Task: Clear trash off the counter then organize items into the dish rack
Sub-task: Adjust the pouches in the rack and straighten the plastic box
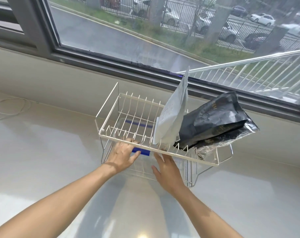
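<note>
A white wire dish rack (185,156) stands on the pale counter (51,160) under the window. In its right half a light grey pouch (173,115) stands upright, and a black coffee bag (219,122) leans on a silver foil bag (212,146). A clear container with blue edges (141,152) lies under the rack's top tier. My left hand (122,154) is at the rack's front, fingers and thumb closed on the container's near blue edge. My right hand (166,170) is beside it, fingers spread against the container's near side, just under the front rail.
A dark window frame (111,62) and a pale sill wall run behind the rack. A white cable (13,107) lies at the counter's far left. Bare counter lies left of, right of and in front of the rack.
</note>
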